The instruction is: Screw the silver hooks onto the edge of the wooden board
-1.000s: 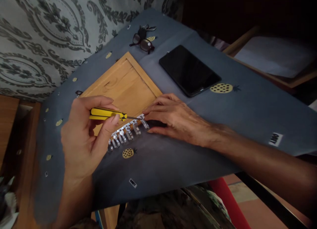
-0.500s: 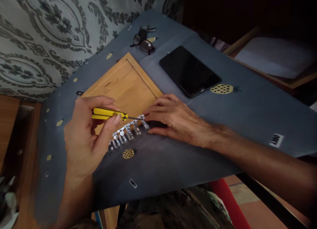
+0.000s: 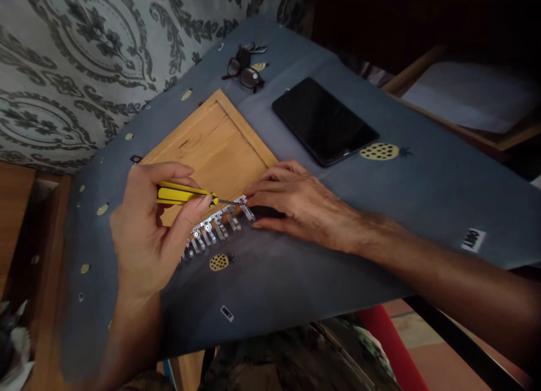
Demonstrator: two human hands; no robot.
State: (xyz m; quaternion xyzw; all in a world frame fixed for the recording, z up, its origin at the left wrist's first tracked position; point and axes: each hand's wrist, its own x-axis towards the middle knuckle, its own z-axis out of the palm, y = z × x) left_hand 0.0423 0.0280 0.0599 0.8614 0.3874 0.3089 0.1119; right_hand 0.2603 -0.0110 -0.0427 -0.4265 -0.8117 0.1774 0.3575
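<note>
My left hand (image 3: 147, 239) pinches a yellow-handled screwdriver (image 3: 183, 195), its thin shaft pointing right at the end hook of a row of metal hooks (image 3: 215, 226) fixed along the near edge of a wooden board (image 3: 211, 146). My right hand (image 3: 296, 202) lies on the board's corner by that end hook, fingers pressed together on it. What its fingertips pinch, if anything, is hidden.
A grey cloth with yellow pineapple prints (image 3: 380, 199) covers the table. A black tablet (image 3: 323, 120) lies beyond the board to the right. Folded glasses (image 3: 244, 71) sit at the far edge. Patterned fabric hangs at left. A wooden tray with paper (image 3: 469, 98) is at right.
My left hand has shifted slightly and its fingers have rolled the screwdriver handle a little. The right hand and the board have stayed put.
</note>
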